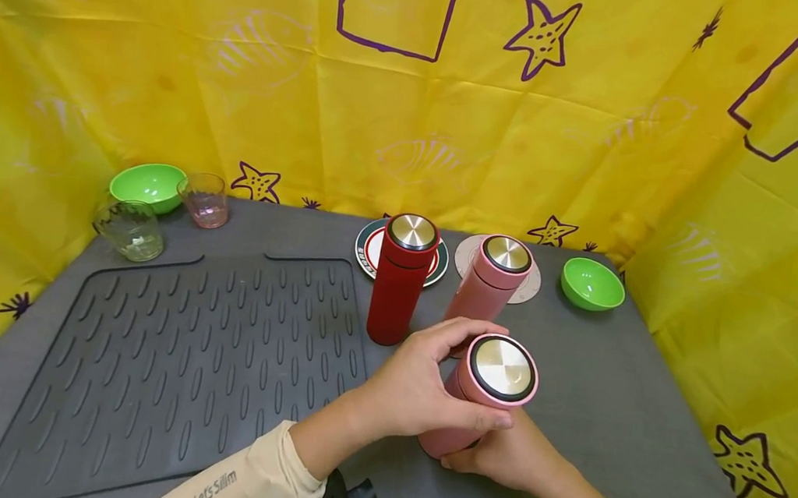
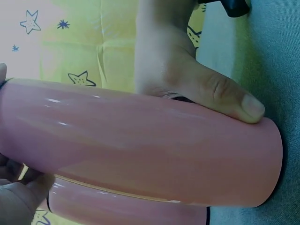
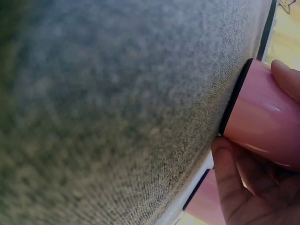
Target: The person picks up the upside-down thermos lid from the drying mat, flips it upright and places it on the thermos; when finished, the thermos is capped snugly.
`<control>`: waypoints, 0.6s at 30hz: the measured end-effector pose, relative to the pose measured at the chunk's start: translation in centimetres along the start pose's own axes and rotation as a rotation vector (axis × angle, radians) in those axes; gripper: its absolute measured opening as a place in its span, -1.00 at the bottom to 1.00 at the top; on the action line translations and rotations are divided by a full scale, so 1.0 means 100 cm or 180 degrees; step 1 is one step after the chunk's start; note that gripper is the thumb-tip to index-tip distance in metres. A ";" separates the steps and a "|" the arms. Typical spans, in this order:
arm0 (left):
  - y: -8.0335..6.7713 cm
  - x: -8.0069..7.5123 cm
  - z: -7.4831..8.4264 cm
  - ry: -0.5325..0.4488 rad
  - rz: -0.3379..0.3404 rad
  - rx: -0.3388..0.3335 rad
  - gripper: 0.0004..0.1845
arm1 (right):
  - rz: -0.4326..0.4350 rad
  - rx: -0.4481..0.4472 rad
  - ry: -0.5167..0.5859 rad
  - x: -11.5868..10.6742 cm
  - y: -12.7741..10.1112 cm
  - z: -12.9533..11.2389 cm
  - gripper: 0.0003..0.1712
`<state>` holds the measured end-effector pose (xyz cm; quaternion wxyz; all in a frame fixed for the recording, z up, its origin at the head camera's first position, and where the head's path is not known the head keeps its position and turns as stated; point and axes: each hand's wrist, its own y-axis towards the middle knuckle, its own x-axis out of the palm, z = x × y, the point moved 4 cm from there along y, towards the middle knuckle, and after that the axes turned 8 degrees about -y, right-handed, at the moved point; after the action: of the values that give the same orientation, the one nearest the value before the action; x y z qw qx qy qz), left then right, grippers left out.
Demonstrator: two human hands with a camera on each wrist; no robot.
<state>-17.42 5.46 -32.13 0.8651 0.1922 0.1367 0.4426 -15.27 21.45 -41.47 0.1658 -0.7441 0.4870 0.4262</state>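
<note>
A pink thermos flask [image 1: 443, 442] with a shiny metal lid top is held in both hands, leaning slightly. My left hand [image 1: 416, 383] grips its upper part, thumb in front and fingers behind. Lower down, my right hand [image 1: 520, 452] holds the flask, its thumb along the side near the base in the left wrist view. The dark base rim is close against the grey cloth in the right wrist view; whether it touches I cannot tell. Just behind stands a second pink thermos flask [image 1: 483, 291], with a red thermos flask [image 1: 395, 296] to its left. Both are upright.
A ribbed dark drying mat [image 1: 207, 359] lies at left. Behind it stand a green bowl [image 1: 149, 186] and two clear tumblers, one pinkish [image 1: 205, 206]. Two plates, one dark-rimmed [image 1: 367, 250], lie behind the flasks. Another green bowl [image 1: 591, 285] sits at right. Yellow curtains [image 1: 409, 117] enclose the table.
</note>
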 end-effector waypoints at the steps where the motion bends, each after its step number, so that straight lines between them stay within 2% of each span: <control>1: -0.001 0.000 0.000 0.0022 -0.0024 -0.0085 -0.17 | -0.0011 0.0043 0.0026 0.000 0.000 0.000 -0.15; 5: -0.011 -0.009 0.000 0.0193 -0.0056 -0.0357 -0.01 | -0.0002 0.0071 0.0148 0.000 0.000 -0.001 -0.18; 9: -0.031 -0.030 0.000 0.0512 -0.0107 -0.0568 0.04 | 0.0096 -0.0098 0.0209 -0.002 -0.001 0.000 -0.23; 11: -0.044 -0.042 -0.001 0.0786 -0.0235 -0.0767 0.05 | 0.0145 -0.0081 0.0212 -0.006 -0.002 0.005 -0.23; 14: -0.064 -0.056 -0.002 0.1213 -0.0528 -0.1114 0.08 | 0.0202 0.0121 0.0196 -0.015 -0.003 0.018 -0.22; 18: -0.085 -0.069 -0.005 0.1532 -0.0898 -0.1547 0.03 | 0.0223 0.0474 0.0105 -0.027 0.000 0.037 -0.32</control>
<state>-15.51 -4.58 -35.99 0.8812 -0.1492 0.2522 0.3711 -17.46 25.49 -41.47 0.1976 -0.7192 0.5457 0.3821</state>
